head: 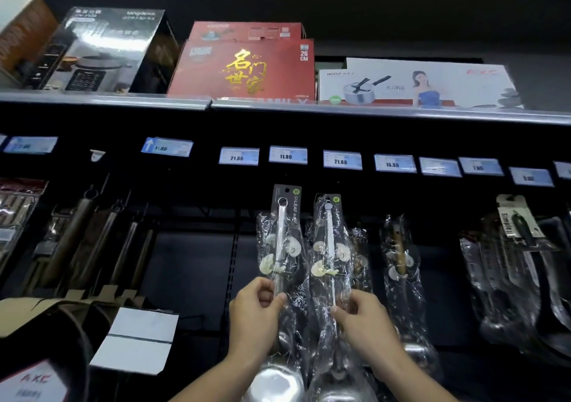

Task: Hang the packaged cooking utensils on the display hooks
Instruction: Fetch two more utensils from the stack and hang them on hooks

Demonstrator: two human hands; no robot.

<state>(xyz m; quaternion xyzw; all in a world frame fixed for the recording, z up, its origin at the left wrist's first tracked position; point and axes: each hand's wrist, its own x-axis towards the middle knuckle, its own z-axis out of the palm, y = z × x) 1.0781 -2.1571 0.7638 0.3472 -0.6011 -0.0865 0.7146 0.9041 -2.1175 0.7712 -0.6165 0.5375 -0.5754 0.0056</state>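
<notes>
Two ladles are pinched in curled fingers: left ladle [282, 234] by left hand [256, 312], right ladle [330, 241] by right hand [363, 318], before a dark display wall [191, 262].

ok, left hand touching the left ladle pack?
Touching. The head view shows the left hand pinching the left ladle pack between thumb and fingers, low on its wrap.

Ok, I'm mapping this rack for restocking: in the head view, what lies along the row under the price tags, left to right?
Hanging wooden rods → left ladle pack, pinched by the left hand → right ladle pack, pinched by the right hand → wood-handled utensil pack → black utensil packs.
</notes>
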